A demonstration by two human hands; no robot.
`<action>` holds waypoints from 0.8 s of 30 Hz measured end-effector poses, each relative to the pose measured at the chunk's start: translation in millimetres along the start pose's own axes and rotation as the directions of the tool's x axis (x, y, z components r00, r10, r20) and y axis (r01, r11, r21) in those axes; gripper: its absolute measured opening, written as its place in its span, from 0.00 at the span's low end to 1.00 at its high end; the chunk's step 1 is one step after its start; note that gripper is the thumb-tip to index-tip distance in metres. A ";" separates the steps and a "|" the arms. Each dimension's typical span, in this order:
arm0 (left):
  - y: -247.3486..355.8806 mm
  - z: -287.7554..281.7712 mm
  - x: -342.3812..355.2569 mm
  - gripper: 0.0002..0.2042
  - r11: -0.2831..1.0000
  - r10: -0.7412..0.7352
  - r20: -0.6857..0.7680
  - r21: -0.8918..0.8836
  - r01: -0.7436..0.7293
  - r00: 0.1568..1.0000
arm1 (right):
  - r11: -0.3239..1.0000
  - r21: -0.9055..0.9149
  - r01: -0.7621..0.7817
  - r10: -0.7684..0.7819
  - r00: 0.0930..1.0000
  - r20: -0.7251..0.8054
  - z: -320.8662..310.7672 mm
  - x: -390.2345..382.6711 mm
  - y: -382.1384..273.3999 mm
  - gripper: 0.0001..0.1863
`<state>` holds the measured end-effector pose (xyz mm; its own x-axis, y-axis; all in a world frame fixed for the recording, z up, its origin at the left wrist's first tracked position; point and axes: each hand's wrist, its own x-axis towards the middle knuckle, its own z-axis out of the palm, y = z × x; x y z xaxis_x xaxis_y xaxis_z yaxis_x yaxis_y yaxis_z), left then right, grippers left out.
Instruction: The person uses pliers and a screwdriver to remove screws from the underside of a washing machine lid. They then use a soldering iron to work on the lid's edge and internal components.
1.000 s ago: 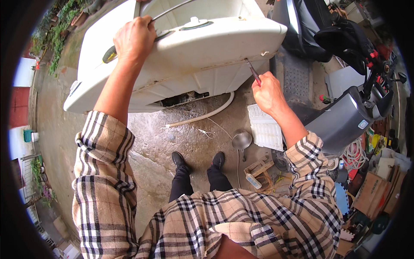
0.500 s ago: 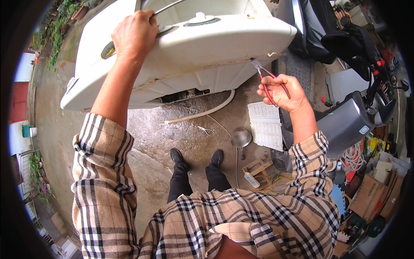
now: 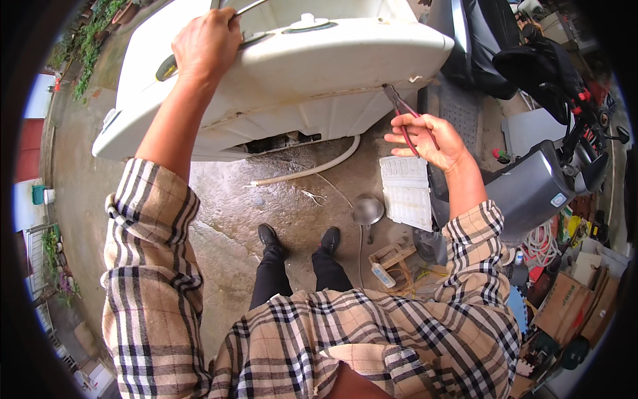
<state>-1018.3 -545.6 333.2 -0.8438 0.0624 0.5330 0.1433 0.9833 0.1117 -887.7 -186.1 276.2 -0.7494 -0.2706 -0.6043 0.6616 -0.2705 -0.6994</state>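
A white plastic washing-machine body (image 3: pixel 319 66) leans across the top of the view, with a rusty seam along its lower edge. My left hand (image 3: pixel 207 48) is closed at its upper rim, around a screwdriver (image 3: pixel 167 68) whose black-and-yellow handle end sticks out on the left; a metal shaft shows beyond the fingers. My right hand (image 3: pixel 435 141) holds red-handled pliers (image 3: pixel 404 120) with fingers partly spread along the handles. The plier jaws touch or nearly touch the seam near its right end; their exact grip there is too small to tell.
A pale drain hose (image 3: pixel 312 170) curves from the machine over the wet concrete floor (image 3: pixel 226 213). A white slotted panel (image 3: pixel 404 193), a metal pan (image 3: pixel 367 209) and a small wooden stool (image 3: pixel 392 256) lie nearby. On the right stands a scooter (image 3: pixel 531 186) beside boxes (image 3: pixel 565 302).
The plier jaws have turned a little at the seam, and my right fingers have spread more. My left hand keeps its hold. The whole view has shifted slightly.
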 end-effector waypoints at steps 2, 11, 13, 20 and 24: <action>-0.5 -1.8 -0.4 0.11 1.000 -0.026 0.042 0.000 0.026 0.999 | 0.997 0.072 -0.024 0.021 0.999 0.045 -0.7 2.1 3.7 0.17; 0.7 -5.9 -4.9 0.12 0.999 -0.034 0.054 0.018 0.033 0.998 | 0.968 0.232 -0.092 0.079 0.995 0.065 3.3 0.0 -3.5 0.14; 0.5 -4.0 -4.8 0.13 0.999 -0.025 0.044 0.032 0.024 0.999 | 0.986 0.139 -0.095 0.096 0.995 0.000 7.6 -1.5 -8.6 0.13; -0.9 5.0 -5.1 0.14 0.999 -0.011 0.040 0.047 0.009 0.999 | 0.199 -0.972 -0.123 -0.529 0.822 -0.212 51.9 -3.1 -4.1 0.17; -4.8 6.8 -2.5 0.14 1.000 -0.019 0.046 0.021 0.018 0.999 | 0.880 -0.472 0.049 -0.189 0.949 -0.253 26.5 0.6 0.7 0.18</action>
<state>-1020.4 -549.4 325.6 -0.8692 0.0511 0.4919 0.1169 0.9877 0.1040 -887.0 -210.9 285.4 -0.8424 0.0279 -0.5382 0.5335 0.1842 -0.8255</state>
